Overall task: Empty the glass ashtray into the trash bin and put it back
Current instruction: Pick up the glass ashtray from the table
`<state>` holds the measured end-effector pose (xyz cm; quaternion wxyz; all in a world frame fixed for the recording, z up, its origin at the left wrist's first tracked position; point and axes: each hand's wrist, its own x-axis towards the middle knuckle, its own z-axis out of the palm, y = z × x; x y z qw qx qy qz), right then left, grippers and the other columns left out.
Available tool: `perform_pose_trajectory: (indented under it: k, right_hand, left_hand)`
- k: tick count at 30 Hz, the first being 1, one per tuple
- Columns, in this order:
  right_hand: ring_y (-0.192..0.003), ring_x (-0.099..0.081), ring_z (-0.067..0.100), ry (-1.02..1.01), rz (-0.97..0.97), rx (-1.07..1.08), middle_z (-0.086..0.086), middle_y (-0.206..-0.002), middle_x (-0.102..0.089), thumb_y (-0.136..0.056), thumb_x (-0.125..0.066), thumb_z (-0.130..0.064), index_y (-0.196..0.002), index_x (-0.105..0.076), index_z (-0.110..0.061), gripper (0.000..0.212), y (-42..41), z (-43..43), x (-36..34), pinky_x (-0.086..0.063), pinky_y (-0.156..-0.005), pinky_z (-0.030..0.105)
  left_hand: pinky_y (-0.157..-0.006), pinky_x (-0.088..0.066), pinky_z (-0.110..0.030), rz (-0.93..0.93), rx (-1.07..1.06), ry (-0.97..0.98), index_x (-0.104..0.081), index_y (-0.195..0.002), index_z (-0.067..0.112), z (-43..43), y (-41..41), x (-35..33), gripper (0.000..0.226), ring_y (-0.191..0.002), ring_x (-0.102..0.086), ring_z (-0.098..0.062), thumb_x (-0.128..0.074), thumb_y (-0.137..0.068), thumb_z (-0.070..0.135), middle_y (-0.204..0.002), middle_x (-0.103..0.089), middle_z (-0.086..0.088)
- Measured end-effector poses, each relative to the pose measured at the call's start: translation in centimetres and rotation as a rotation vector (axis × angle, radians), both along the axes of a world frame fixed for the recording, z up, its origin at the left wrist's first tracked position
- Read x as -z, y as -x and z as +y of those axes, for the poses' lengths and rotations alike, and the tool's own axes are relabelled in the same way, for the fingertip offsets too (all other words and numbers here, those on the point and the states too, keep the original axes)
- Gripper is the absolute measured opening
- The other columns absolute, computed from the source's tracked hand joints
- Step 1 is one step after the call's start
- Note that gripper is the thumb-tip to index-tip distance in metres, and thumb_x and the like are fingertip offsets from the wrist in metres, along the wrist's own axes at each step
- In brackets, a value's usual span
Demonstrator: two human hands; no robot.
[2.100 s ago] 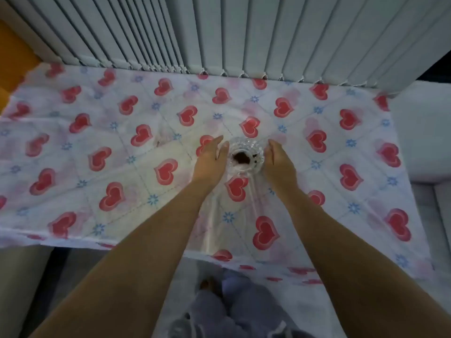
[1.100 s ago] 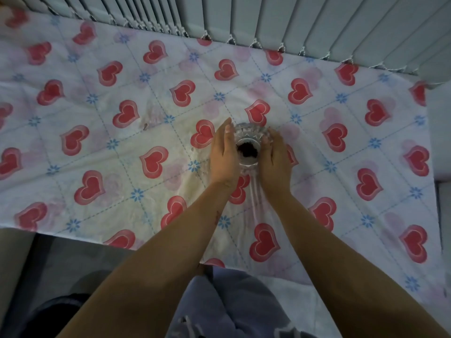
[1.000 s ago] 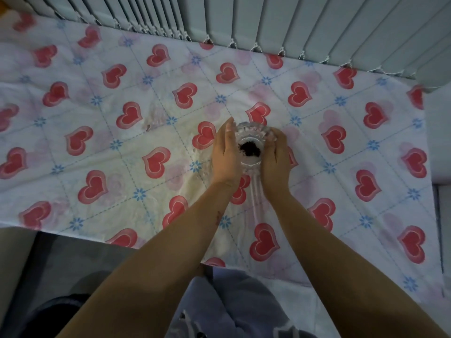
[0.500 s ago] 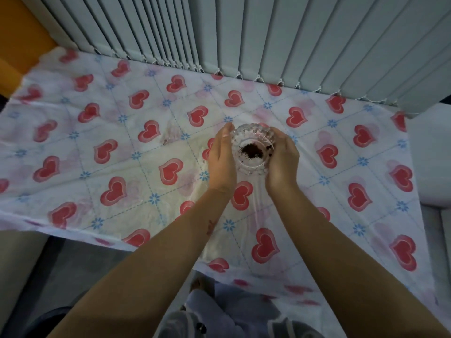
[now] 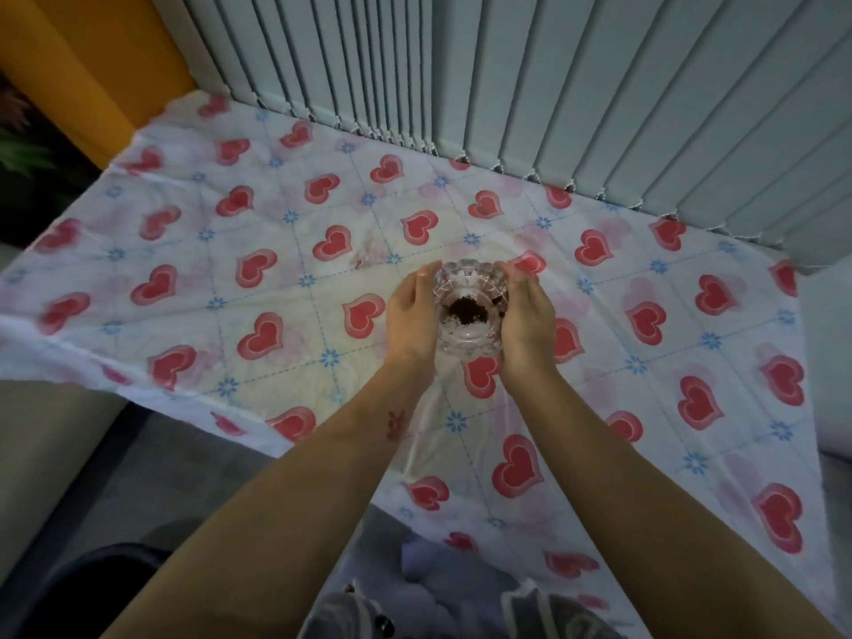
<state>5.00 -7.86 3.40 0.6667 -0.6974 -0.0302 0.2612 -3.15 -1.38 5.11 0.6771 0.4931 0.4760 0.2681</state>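
Observation:
A clear cut-glass ashtray point(image 5: 470, 288) with a scalloped rim holds a small dark heap of ash in its middle. It is cupped between my two hands above the table. My left hand point(image 5: 410, 315) presses against its left side, and my right hand point(image 5: 525, 320) wraps its right side. The ashtray stays upright. A dark rounded shape point(image 5: 87, 588) at the bottom left, on the floor, may be the trash bin; only part of it shows.
The table point(image 5: 276, 288) wears a white plastic cloth printed with red hearts. Grey vertical blinds point(image 5: 553, 85) hang along its far edge. An orange wall point(image 5: 92, 62) stands at the left. My knees and shoes show below the table's near edge.
My hands closed in on both sides of the ashtray and lifted it slightly off the cloth towards me. The view tilted up, showing more blinds and the orange wall.

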Motion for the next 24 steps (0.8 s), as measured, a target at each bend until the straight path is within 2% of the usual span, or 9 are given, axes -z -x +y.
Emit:
perform_pose_trajectory:
  k: [4,8,12,15,18,22,24]
  right_hand:
    - [-0.120,-0.067,0.021,0.009,-0.010,-0.111,0.002,-0.128,-0.070,-0.105,-0.046,-0.029,-0.115,-0.073,-0.025,0.030,2.4,1.5,-0.4,-0.053,-0.106,0.046]
    - [-0.120,-0.067,0.021,-0.031,-0.007,-0.240,0.003,-0.127,-0.070,-0.104,-0.047,-0.030,-0.101,-0.072,-0.037,0.027,6.4,3.0,-1.0,-0.052,-0.107,0.046]
    - [-0.124,-0.063,0.018,-0.006,-0.010,-0.364,-0.004,-0.130,-0.070,-0.099,-0.050,-0.039,-0.100,-0.075,-0.040,0.025,11.4,4.3,-1.2,-0.049,-0.110,0.047]
    - [-0.124,-0.062,0.016,0.024,0.009,-0.447,-0.008,-0.128,-0.069,-0.096,-0.054,-0.043,-0.099,-0.075,-0.040,0.022,16.0,4.8,-1.7,-0.048,-0.110,0.045]
    - [-0.124,-0.063,0.018,0.025,0.031,-0.537,-0.004,-0.130,-0.069,-0.096,-0.054,-0.044,-0.105,-0.076,-0.037,0.025,21.0,5.0,-1.3,-0.048,-0.110,0.047]
    - [-0.111,-0.071,0.024,-0.011,0.121,-0.689,0.006,-0.119,-0.076,-0.098,-0.049,-0.044,-0.118,-0.074,-0.023,0.038,28.5,4.6,-0.2,-0.055,-0.101,0.045]
    - [-0.110,-0.071,0.025,-0.021,0.138,-0.772,0.007,-0.119,-0.075,-0.097,-0.050,-0.044,-0.119,-0.073,-0.022,0.038,32.4,4.3,0.2,-0.056,-0.098,0.045]
  left_hand:
    - [-0.110,-0.046,-0.038,0.013,-0.078,-0.031,-0.066,-0.127,0.020,1.0,3.1,-0.2,0.035,-0.123,-0.060,-0.015,-0.042,-0.104,0.031,-0.131,-0.067,-0.001]
    - [-0.103,-0.051,-0.042,0.014,-0.177,-0.059,-0.071,-0.122,0.016,2.2,7.4,-0.1,0.036,-0.115,-0.066,-0.018,-0.046,-0.102,0.033,-0.120,-0.073,-0.004]
    - [-0.097,-0.054,-0.032,-0.037,-0.286,-0.021,-0.067,-0.127,0.016,2.7,13.2,-0.6,0.035,-0.112,-0.066,-0.017,-0.043,-0.104,0.028,-0.122,-0.071,-0.005]
    - [-0.098,-0.055,-0.036,-0.075,-0.339,0.003,-0.068,-0.125,0.018,2.4,18.5,-0.4,0.034,-0.105,-0.069,-0.020,-0.044,-0.104,0.029,-0.119,-0.073,-0.008]
    - [-0.101,-0.053,-0.044,-0.096,-0.392,0.022,-0.071,-0.120,0.016,1.8,24.5,-0.2,0.032,-0.101,-0.069,-0.020,-0.048,-0.103,0.030,-0.117,-0.072,-0.017]
    - [-0.101,-0.052,-0.049,-0.121,-0.482,0.060,-0.076,-0.110,0.017,0.7,32.9,1.1,0.037,-0.108,-0.071,-0.028,-0.060,-0.087,0.041,-0.110,-0.076,-0.010]
    - [-0.098,-0.053,-0.052,-0.134,-0.528,0.059,-0.078,-0.103,0.016,-0.1,37.2,1.6,0.031,-0.105,-0.072,-0.032,-0.063,-0.087,0.038,-0.106,-0.077,-0.012]
